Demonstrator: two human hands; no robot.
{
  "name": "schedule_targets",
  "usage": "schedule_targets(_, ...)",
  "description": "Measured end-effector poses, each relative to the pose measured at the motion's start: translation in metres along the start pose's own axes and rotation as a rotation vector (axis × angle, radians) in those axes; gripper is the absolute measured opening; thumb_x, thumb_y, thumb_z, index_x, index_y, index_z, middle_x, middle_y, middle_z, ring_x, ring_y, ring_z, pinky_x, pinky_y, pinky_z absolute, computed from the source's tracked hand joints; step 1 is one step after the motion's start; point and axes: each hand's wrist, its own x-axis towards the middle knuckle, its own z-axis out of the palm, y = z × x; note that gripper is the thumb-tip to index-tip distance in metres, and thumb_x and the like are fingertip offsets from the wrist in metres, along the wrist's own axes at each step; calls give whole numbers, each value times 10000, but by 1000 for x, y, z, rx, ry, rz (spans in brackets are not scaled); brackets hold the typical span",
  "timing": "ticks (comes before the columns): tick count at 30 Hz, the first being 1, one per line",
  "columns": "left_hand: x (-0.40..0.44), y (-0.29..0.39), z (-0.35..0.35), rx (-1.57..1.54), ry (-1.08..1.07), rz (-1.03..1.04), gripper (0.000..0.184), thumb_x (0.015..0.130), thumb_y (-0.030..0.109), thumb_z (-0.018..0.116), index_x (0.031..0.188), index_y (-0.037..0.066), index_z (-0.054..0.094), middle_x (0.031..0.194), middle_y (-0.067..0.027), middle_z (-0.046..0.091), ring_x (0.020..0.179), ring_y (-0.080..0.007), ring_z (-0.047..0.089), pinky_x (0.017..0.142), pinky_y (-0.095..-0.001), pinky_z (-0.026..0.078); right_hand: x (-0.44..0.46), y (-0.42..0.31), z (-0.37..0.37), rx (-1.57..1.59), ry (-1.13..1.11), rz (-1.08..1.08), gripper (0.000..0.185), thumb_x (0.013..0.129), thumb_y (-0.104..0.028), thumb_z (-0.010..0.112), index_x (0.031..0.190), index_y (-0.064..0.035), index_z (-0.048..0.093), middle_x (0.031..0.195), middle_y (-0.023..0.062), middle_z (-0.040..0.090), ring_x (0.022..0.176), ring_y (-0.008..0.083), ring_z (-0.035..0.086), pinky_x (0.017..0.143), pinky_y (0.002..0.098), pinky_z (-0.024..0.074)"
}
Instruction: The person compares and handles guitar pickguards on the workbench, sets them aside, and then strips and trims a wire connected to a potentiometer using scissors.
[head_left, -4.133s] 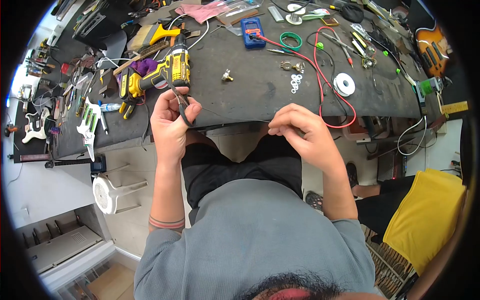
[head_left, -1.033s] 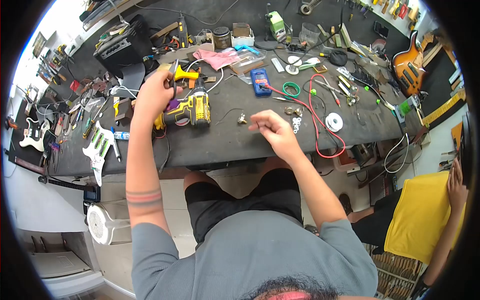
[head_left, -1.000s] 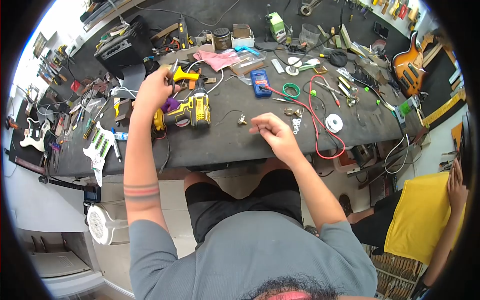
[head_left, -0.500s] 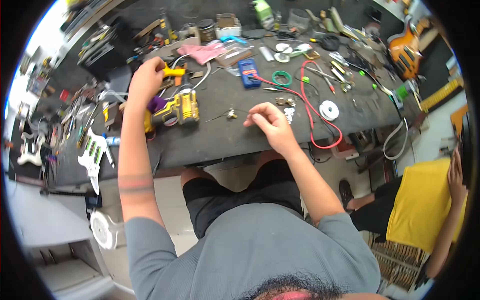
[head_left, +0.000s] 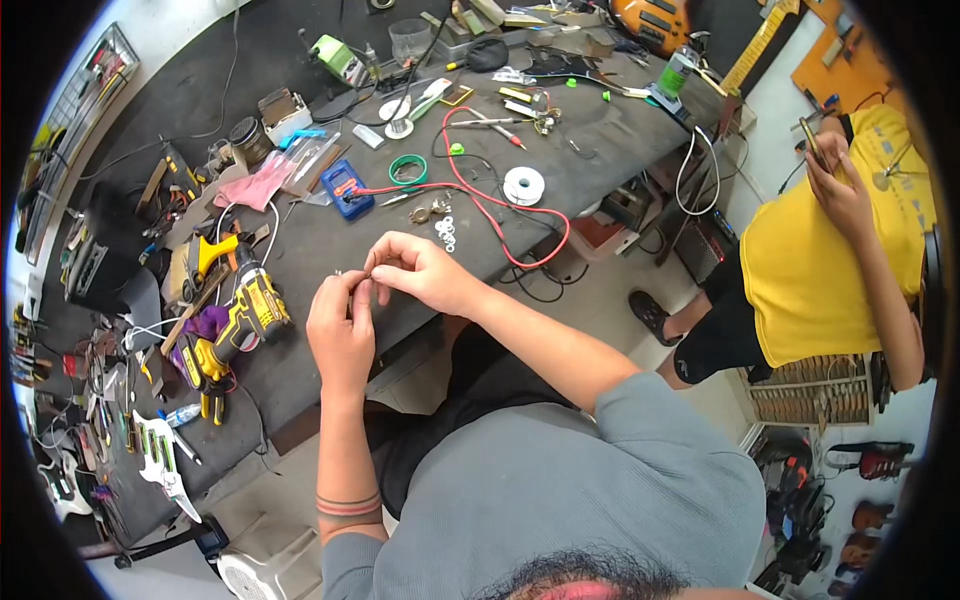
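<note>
Fingertip work, worktop's [head_left: 310,245] near edge
Left hand [head_left: 342,335], right hand [head_left: 430,275]: fingers pinched together, contents unclear; steady both wrists.

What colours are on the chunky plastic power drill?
The drill is yellow and black, clearest in the head view.

Yellow-and-black plastic drill [head_left: 262,308]; blue rectangular meter [head_left: 346,192], thin red cable [head_left: 567,233]; white round spool [head_left: 524,186]; small held metal piece [head_left: 338,272], mostly hidden, perhaps silvery.
</note>
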Motion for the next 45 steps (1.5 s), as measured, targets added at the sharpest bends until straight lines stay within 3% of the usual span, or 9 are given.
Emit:
schedule_targets(5,-10,-9,-3,122,73,120,63,1013,14,772,1070,17,745,938,-119,707,876,-328,691,780,-450,546,-4,-2,8,-117,33,-1,107,1115,-102,708,1179,-25,672,1008,13,717,901,108,719,832,288,576)
schedule_targets(9,-14,-18,-4,145,57,146,79,1016,-8,761,1088,8,731,956,-130,690,878,-334,672,785,-449,533,-1,-6,15,-359,83,-52,119,1042,-107,741,1083,-2,704,876,53,713,793,130,710,743,320,573)
schedule_targets(15,-12,-18,-4,157,63,112,73,1023,-18,746,1086,-3,714,962,-143,676,883,-345,659,787,-463,519,12,-17,11,-427,29,98,183,1045,-158,764,1099,16,757,918,106,776,824,173,728,778,363,588)
schedule_targets(18,-13,-20,-3,175,77,105,71,1015,-1,757,1074,10,718,966,-130,683,888,-342,657,802,-466,518,17,-9,7,-523,13,10,163,1074,-153,761,1122,3,765,900,36,751,837,98,679,756,316,561)
schedule_targets(24,-14,-21,-2,183,102,103,79,1006,1,765,1069,16,720,976,-128,692,901,-341,674,814,-464,533,15,2,3,-468,38,-13,168,1079,-159,767,1115,5,770,917,21,757,857,80,658,787,311,557)
schedule_targets(27,-16,-22,-1,159,115,86,87,1002,0,770,1074,15,723,987,-130,700,901,-342,691,808,-464,548,12,0,5,-478,52,-16,218,1034,-196,790,1098,12,779,917,102,781,842,171,716,801,370,587)
schedule_targets(39,-17,-17,-2,148,55,90,65,1028,11,763,1070,-9,717,994,-153,702,907,-352,701,812,-443,556,9,2,4,-442,40,-41,176,1035,-149,782,1104,13,774,934,90,781,853,157,716,804,357,591)
schedule_targets(42,-16,-18,-1,160,56,100,74,1014,28,782,1053,7,723,992,-136,711,920,-347,699,830,-457,555,7,-4,4,-489,14,-43,168,1034,-142,774,1101,13,773,929,86,777,850,158,710,806,355,591)
schedule_targets(45,-17,-19,0,145,70,94,86,1001,31,795,1041,13,722,994,-128,717,928,-347,699,838,-464,555,5,-8,6,-470,6,-41,125,1080,-127,751,1100,-4,760,931,8,738,858,81,653,778,296,544)
